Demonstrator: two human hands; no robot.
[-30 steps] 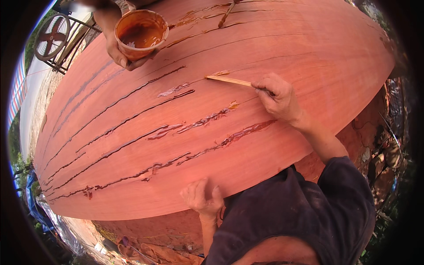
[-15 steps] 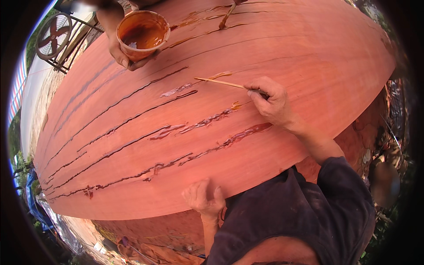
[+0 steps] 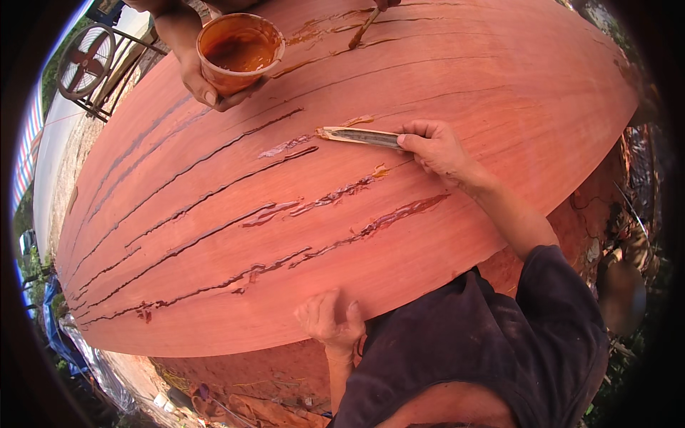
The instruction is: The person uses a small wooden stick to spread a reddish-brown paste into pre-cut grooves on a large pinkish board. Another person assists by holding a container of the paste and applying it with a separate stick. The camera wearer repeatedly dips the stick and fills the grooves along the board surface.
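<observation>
My right hand point(image 3: 437, 151) grips one end of a flat bamboo spatula point(image 3: 360, 137), dark along its face, with orange-brown paste at its tip. The tip sits by a smeared seam on a large reddish wooden hull point(image 3: 499, 100), curved like an upturned boat. My left hand point(image 3: 332, 317) rests on the hull's near edge, thumb apart and nothing held. Glossy dark-red paste point(image 3: 399, 215) runs along several seams between my hands. Across from me, another person's hand point(image 3: 196, 78) holds a plastic tub point(image 3: 241, 53) of orange-brown paste over the hull.
Another person's hand point(image 3: 385, 3) works a paste-coated stick point(image 3: 364, 28) on seams at the far side. A round metal fan point(image 3: 87, 61) stands at the far left. Reddish ground point(image 3: 250, 378) lies below the near edge, and blue sheeting point(image 3: 57, 324) hangs at the left.
My right hand has turned the spatula so its broad dark face shows, and moved slightly right. The tub has shifted a little right. My left hand has stayed put.
</observation>
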